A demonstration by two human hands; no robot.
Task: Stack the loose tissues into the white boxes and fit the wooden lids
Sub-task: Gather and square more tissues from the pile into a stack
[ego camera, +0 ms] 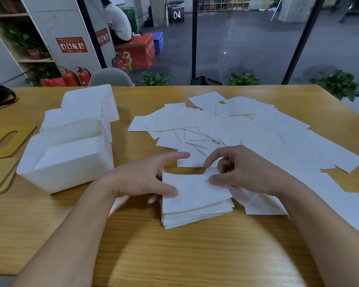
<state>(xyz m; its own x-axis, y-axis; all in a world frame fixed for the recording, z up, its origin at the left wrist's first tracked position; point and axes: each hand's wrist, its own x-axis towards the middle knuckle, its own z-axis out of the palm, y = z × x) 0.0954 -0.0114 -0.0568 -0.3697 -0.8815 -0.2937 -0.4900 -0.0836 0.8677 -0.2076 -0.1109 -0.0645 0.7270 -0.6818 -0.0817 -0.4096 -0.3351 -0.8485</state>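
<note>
1. Two wooden lids (7, 139) at the desk's (174, 255) left edge are cut off by the frame; the far white boxes (87, 109) blur together.
2. The left hand (142, 180) grips the tissue stack (195, 204) near the front edge — thumb on top, fingers hidden beneath.
3. The right hand (243, 169) pinches the top tissue's right edge.
4. Loose tissues (247, 129) spread toward the right edge; the nearest white box (66, 160) sits left of the stack.

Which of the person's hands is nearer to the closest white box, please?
Left. The left hand grips the tissue stack just beside the white box; the right hand is beyond the stack.
</note>
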